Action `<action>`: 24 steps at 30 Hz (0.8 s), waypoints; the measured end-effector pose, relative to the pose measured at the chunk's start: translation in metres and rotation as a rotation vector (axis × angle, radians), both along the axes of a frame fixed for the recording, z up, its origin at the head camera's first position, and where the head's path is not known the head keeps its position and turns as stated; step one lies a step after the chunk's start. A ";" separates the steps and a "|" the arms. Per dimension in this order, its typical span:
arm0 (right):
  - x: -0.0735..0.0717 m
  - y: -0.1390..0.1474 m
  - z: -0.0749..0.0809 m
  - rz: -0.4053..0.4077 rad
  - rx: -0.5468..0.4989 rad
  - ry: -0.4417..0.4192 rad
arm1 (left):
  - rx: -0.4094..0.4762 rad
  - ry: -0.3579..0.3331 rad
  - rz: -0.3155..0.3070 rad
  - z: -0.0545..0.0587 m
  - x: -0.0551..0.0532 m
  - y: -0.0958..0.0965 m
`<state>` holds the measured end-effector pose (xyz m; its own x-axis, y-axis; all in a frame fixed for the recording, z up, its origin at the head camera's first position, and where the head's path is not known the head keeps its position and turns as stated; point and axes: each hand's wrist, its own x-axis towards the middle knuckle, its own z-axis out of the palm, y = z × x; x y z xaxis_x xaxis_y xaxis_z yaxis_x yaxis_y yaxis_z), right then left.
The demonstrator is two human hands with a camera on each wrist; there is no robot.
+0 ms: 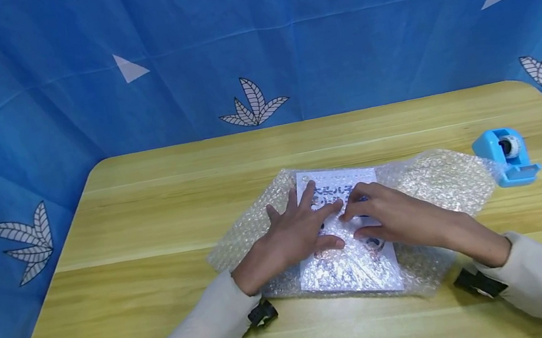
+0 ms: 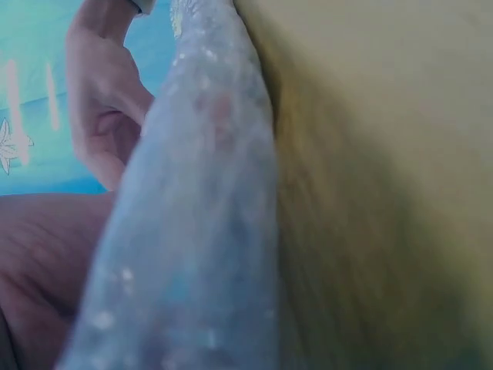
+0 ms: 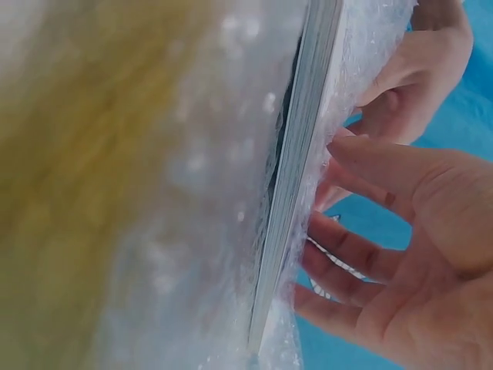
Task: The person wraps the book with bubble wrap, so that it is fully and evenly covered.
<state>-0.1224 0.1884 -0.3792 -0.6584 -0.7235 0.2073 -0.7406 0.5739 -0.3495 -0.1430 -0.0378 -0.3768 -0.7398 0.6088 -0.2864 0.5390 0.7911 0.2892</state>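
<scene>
A book (image 1: 348,275) with printed characters on its white cover lies on a sheet of bubble wrap (image 1: 435,183), part of which is folded over the cover. My left hand (image 1: 300,230) rests on the wrapped cover with fingers spread. Beside it, my right hand (image 1: 391,214) touches the wrap over the book with bent, loosely parted fingers. In the right wrist view, the fingertips of the right hand (image 3: 416,223) meet the bubble wrap, and the page edges (image 3: 296,154) show along the open side. Bubble wrap (image 2: 200,193) covers the near edge in the left wrist view.
A light blue tape dispenser (image 1: 502,154) with a roll stands at the right, and the wrap's right end reaches it. The wooden table (image 1: 149,213) has a blue patterned cloth (image 1: 209,54) hanging behind it. Loose wrap extends on both sides of the book.
</scene>
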 end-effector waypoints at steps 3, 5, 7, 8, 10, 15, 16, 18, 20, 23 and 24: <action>0.001 0.001 0.001 -0.005 0.014 -0.017 | -0.001 0.015 -0.003 0.001 0.000 0.000; 0.002 0.001 0.003 -0.016 0.029 -0.039 | 0.006 0.018 -0.005 0.001 0.000 0.000; 0.003 0.003 0.004 -0.022 0.042 -0.060 | 0.015 0.019 -0.005 0.001 0.001 0.000; 0.005 0.003 0.005 -0.027 0.047 -0.073 | 0.020 0.017 -0.004 0.001 0.001 0.000; 0.006 0.004 0.007 -0.034 0.051 -0.094 | 0.028 0.016 -0.003 0.001 0.001 -0.001; 0.009 0.006 0.009 -0.046 0.036 -0.117 | 0.036 0.013 -0.007 0.002 0.001 -0.002; 0.010 0.006 0.009 -0.047 0.032 -0.111 | 0.036 0.014 -0.009 0.002 0.001 -0.002; 0.011 0.007 0.009 -0.046 0.025 -0.097 | 0.039 0.014 -0.011 0.002 0.001 -0.002; 0.012 0.007 0.009 -0.044 0.026 -0.086 | 0.038 0.015 -0.012 0.002 0.001 -0.002; 0.015 0.007 0.009 -0.038 0.038 -0.096 | 0.037 0.012 -0.010 0.001 0.001 -0.001; 0.015 0.007 0.009 -0.036 0.045 -0.109 | 0.037 0.008 -0.008 0.001 0.001 -0.001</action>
<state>-0.1072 0.1959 -0.3705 -0.7012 -0.7058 0.1013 -0.6783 0.6165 -0.3999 -0.1418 -0.0392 -0.3755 -0.7370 0.6249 -0.2576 0.5480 0.7755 0.3134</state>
